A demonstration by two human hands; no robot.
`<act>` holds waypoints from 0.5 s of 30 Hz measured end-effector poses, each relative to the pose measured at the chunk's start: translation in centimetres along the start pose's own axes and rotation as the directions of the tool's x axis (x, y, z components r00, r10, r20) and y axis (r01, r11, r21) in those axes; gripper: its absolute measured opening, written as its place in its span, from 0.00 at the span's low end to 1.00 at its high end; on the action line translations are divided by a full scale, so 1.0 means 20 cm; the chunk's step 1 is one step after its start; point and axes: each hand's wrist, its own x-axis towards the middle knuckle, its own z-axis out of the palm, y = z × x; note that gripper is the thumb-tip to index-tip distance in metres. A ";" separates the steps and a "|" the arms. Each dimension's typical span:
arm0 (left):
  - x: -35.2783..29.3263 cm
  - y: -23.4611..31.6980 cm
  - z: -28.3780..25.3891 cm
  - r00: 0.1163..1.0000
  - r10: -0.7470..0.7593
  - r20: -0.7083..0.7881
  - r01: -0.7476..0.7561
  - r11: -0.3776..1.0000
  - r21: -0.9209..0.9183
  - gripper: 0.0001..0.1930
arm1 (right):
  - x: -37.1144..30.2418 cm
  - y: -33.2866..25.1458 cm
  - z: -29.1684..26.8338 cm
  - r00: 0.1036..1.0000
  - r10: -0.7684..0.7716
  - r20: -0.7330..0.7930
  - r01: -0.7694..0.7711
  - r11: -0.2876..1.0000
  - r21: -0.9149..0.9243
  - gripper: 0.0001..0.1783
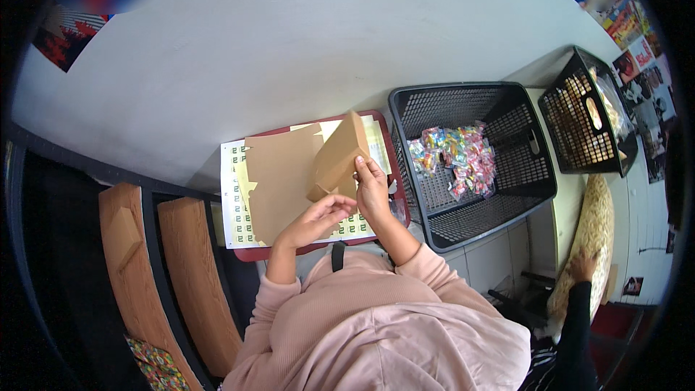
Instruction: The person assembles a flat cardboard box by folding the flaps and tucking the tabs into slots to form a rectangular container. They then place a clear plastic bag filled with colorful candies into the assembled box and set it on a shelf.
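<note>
My right hand grips the right edge of a partly folded brown cardboard box, thumb on its near face. The box stands tilted, its lower end by my left hand. My left hand is stretched out just below the box with its fingers apart; whether the fingertips touch the cardboard I cannot tell. Beneath lies a flat, die-cut brown cardboard blank on sheets of printed yellow-and-white labels. A dark red tray carries the sheets and the blank.
Right of the tray, a black plastic basket holds small colourful wrapped sweets. A second black basket stands beyond it. Another person's hand rests on a long pale patterned bundle. Wooden shelves are at left.
</note>
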 end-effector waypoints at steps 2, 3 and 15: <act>-0.08 0.06 -0.03 0.996 0.077 0.034 -0.075 0.995 -0.066 0.13 | -0.04 -0.04 0.04 0.998 -0.048 -0.030 0.048 0.999 -0.019 0.11; -0.11 0.11 -0.05 0.995 0.098 0.003 -0.098 0.994 -0.037 0.12 | -0.05 -0.05 0.06 0.996 -0.086 -0.027 0.086 0.996 -0.022 0.11; -0.47 0.64 0.03 0.843 0.498 0.204 -0.408 0.838 -0.362 0.31 | -0.14 -0.09 0.28 0.895 -0.437 -0.087 0.393 0.867 -0.307 0.09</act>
